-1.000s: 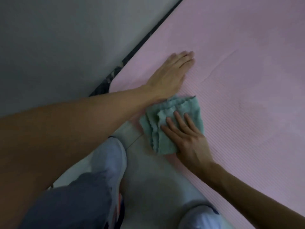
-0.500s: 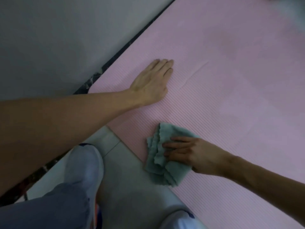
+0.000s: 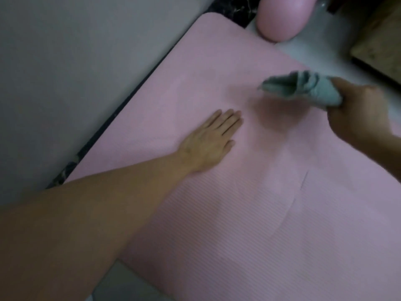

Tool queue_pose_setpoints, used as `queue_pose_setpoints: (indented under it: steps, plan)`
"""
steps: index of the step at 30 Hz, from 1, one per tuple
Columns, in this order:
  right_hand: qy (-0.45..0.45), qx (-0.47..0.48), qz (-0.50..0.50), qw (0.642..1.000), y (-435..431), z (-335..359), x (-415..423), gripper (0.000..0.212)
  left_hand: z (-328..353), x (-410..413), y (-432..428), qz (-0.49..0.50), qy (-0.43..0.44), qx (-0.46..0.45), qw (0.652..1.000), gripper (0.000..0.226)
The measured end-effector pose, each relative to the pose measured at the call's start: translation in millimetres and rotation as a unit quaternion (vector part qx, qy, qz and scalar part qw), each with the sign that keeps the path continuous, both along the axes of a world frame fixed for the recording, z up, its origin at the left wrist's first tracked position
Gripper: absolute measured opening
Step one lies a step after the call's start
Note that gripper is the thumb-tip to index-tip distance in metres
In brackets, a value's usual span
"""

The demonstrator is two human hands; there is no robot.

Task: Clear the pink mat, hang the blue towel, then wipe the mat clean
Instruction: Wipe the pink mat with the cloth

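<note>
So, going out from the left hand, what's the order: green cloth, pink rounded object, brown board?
1. The green cloth, to the right, gripped in the right hand.
2. The pink rounded object, past the mat's far edge.
3. The brown board, top right corner.

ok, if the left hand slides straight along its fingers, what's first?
Probably the green cloth in the right hand; it looks raised off the pink mat, so the left hand may pass under.

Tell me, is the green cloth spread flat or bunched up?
Bunched up: the right hand grips the green cloth in a crumpled wad over the pink mat. Blur hides whether it touches the mat.
</note>
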State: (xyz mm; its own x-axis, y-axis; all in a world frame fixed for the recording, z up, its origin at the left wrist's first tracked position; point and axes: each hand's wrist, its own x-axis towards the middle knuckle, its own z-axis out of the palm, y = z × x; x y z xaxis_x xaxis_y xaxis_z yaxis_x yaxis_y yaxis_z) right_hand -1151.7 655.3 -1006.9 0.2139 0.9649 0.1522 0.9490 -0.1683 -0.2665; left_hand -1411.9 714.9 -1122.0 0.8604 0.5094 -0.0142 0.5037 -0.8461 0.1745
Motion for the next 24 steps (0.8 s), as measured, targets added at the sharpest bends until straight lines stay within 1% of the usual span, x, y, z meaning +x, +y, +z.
queue_pose_setpoints:
  steps: [3, 5, 7, 8, 9, 10, 12, 13, 15, 18, 24]
  plan:
    - [-0.02, 0.036, -0.094, 0.995, 29.4, -1.2, 21.9, 0.06, -5.9, 0.0, 2.8, -0.006, -0.036, -0.003, 0.999, 0.055]
    - [-0.032, 0.059, -0.123, 0.99, 51.4, -3.1, 27.0, 0.06, -7.1, 0.0, 4.6, -0.005, -0.056, 0.0, 0.998, 0.054]
    - [-0.03, 0.055, -0.134, 0.989, 70.8, -9.8, 28.1, 0.057, -7.4, -0.4, 5.7, 0.001, -0.072, 0.003, 0.997, 0.053]
    - [-0.022, 0.033, -0.135, 0.99, 76.9, -18.5, 28.8, 0.053, -7.4, -0.8, 5.5, 0.003, -0.076, 0.004, 0.997, 0.053]
    - [-0.001, -0.007, -0.136, 0.991, 79.9, -30.6, 27.4, 0.049, -6.8, -1.3, 5.2, 0.003, -0.076, 0.005, 0.997, 0.052]
    - [0.022, -0.063, -0.137, 0.988, 80.0, -45.9, 23.6, 0.049, -6.3, -1.6, 5.1, 0.003, -0.074, 0.005, 0.997, 0.052]
    - [0.022, -0.172, -0.139, 0.975, 74.3, -72.8, 11.5, 0.058, -5.5, -0.4, 5.8, 0.001, -0.075, 0.008, 0.997, 0.052]
    - [0.009, -0.193, -0.142, 0.971, 70.8, -80.7, 6.0, 0.064, -5.3, 0.0, 5.3, 0.001, -0.074, 0.008, 0.997, 0.053]
    - [-0.007, -0.19, -0.145, 0.971, 67.2, -82.4, 1.0, 0.07, -5.2, 0.5, 3.7, 0.005, -0.06, 0.005, 0.998, 0.054]
    - [-0.031, -0.192, -0.137, 0.971, 68.3, -77.3, 4.1, 0.068, -5.0, 1.4, 2.4, 0.009, -0.044, 0.011, 0.999, 0.056]
    - [-0.011, -0.198, -0.161, 0.967, 75.2, -84.8, 14.8, 0.065, -5.0, 0.8, 1.2, 0.01, -0.034, 0.015, 0.999, 0.057]
